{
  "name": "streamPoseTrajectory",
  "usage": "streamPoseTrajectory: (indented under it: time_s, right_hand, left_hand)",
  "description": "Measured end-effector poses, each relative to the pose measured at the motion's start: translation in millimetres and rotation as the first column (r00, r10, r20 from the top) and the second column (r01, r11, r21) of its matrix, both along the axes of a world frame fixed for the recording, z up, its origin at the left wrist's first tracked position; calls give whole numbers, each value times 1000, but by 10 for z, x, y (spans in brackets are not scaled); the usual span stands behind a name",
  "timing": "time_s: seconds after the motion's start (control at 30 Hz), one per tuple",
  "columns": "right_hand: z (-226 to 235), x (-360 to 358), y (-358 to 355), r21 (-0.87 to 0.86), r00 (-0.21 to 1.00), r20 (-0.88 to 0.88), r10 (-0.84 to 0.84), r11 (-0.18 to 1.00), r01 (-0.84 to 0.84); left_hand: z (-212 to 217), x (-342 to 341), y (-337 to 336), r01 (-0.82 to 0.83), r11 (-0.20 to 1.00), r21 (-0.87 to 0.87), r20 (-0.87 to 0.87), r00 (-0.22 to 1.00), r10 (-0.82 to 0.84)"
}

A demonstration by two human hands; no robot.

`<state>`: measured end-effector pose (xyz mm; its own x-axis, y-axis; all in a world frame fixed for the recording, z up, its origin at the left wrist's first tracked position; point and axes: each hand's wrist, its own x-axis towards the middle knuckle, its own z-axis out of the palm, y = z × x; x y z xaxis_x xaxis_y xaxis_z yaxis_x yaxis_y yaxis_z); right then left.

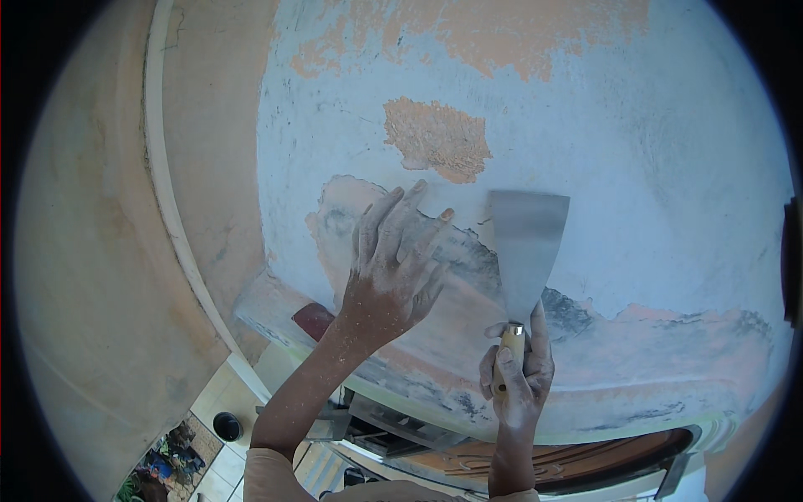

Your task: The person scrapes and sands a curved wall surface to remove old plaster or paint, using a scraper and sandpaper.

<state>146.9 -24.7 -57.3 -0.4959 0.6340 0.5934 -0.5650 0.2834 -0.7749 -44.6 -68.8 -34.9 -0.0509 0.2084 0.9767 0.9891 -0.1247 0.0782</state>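
In front of me is a wall [652,184] with pale blue-white paint, peeled in places. My left hand [386,280], dusty with white powder, is raised with its fingers spread over a stripped pinkish-grey area; whether the fingertips touch the wall I cannot tell. My right hand [520,389] grips the wooden handle of a wide putty knife [531,243], its broad metal blade pointing up along the wall. Above the left fingers lies a rough patch of bare orange-tan plaster [439,138]. Beside my left wrist a dark red piece [314,320] rests on the ledge; its kind is unclear.
A whitish ledge [418,385] juts out at the wall's foot. Below it is an arched opening [602,460] with dark brown ornament. A pale vertical strip [167,201] borders the tan wall at left. On the tiled floor far below stand a black bucket [227,426] and plants [138,485].
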Motion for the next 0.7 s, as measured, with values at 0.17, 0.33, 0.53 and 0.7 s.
streamPoseTrajectory:
  time_s: [0.17,0.33,0.53,0.7]
  right_hand:
    - [92,-136,-68,-44,993,-31,111,993,-112]
    - [150,-206,-166,-252,961,-153,228,932,-261]
    - [115,-228,-186,-280,872,-300,388,838,-469]
    - [80,-225,-251,-393,895,-307,322,814,-428]
  left_hand:
    - [133,9,201,70,997,-29,-290,954,-75]
    - [208,-87,325,183,983,19,-375,913,-163]
    - [178,-96,364,186,982,30,-356,920,-164]
    - [129,-72,347,209,978,-9,-272,940,-204]
